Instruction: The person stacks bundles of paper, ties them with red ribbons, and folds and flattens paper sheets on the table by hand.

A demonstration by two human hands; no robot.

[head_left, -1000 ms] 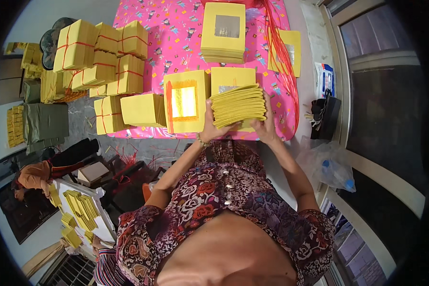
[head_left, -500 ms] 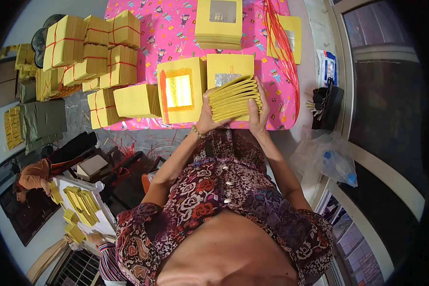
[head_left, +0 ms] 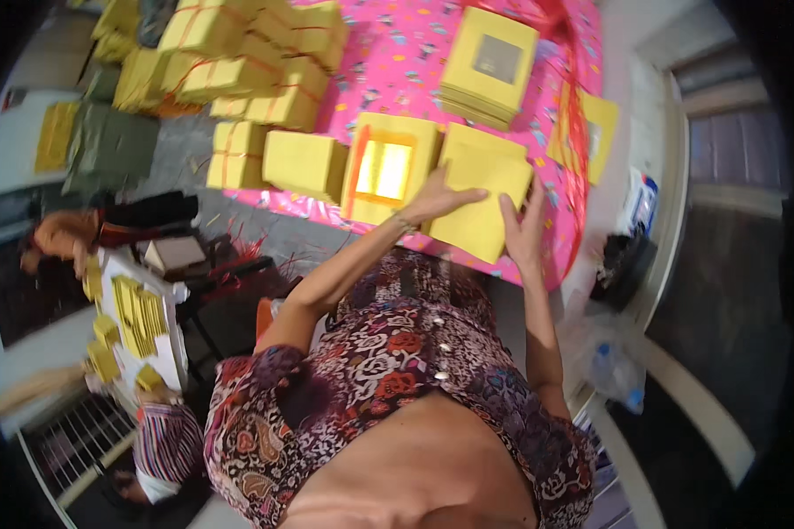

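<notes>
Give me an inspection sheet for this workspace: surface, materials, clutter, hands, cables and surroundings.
Surface: pink patterned cover, partly hidden under yellow stacks.
Materials: yellow paper stack between both hands; orange-bordered foil-faced stack to its left; silver-patched stack beyond; red-tied bundles at far left.
Clutter: red strands along the right side; red scraps on the floor.
Left hand: on the paper stack, thumb over its top.
Right hand: at the stack's right side.
Cables: nothing seen.
Surroundings: another person's striped sleeve, lower left.
</notes>
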